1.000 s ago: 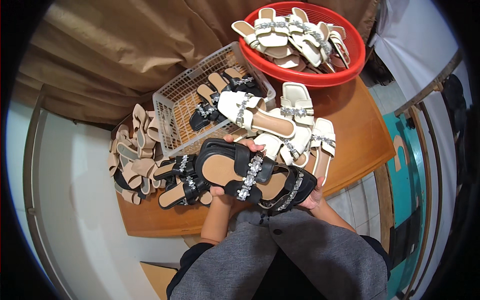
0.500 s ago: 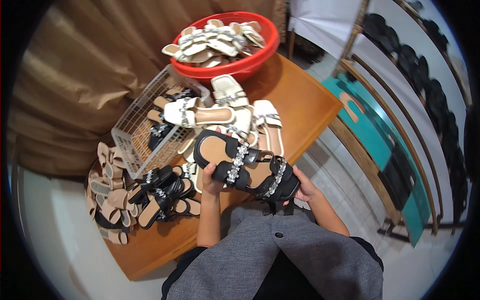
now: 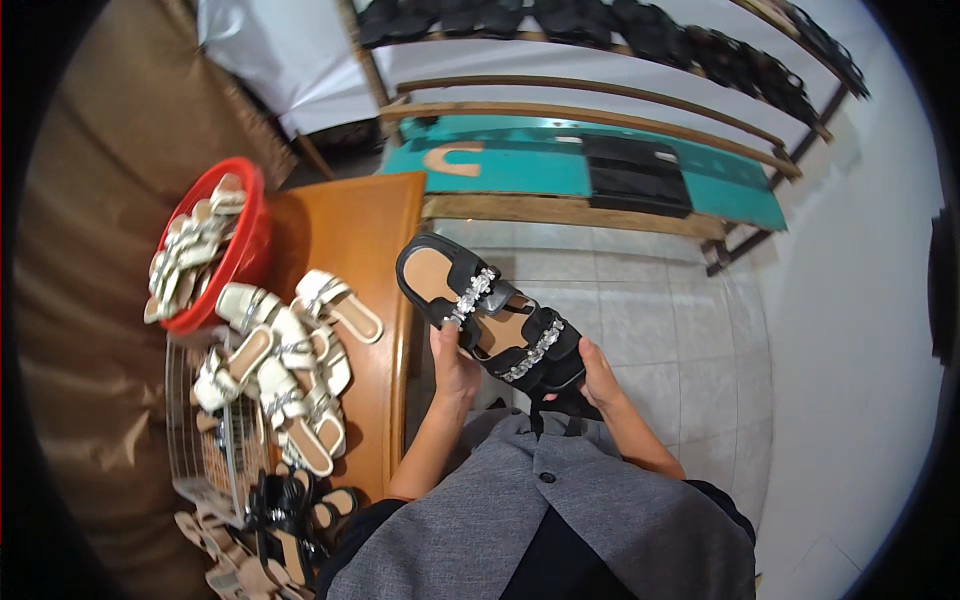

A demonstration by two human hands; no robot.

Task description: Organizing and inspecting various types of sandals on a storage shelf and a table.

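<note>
A pair of black sandals (image 3: 512, 332) with tan insoles and jewelled straps is in front of me, the two fitted together heel to toe and tilted. My left hand (image 3: 457, 368) is closed on their near left side, its thumb by the jewelled strap. At the other end, my right hand (image 3: 602, 378) grips the right tip, with some fingers hidden underneath. Several white sandals (image 3: 283, 338) with silvery straps lie loose on the wooden table (image 3: 345, 225) to my left. Nearer me lie more black sandals (image 3: 287, 520) and beige sandals (image 3: 255, 578).
A red basin (image 3: 258, 240) full of white sandals stands at the table's far left, with a white plastic basket (image 3: 183, 440) nearer me. Ahead is a wooden rack (image 3: 570, 211) with a teal board (image 3: 540, 170), a black flat item (image 3: 638, 178) and black footwear (image 3: 575, 20) above.
My view has turned right, so the table and its sandals now sit farther left and the rack is straight ahead. Both hands still hold the black sandals, now away from the table.
</note>
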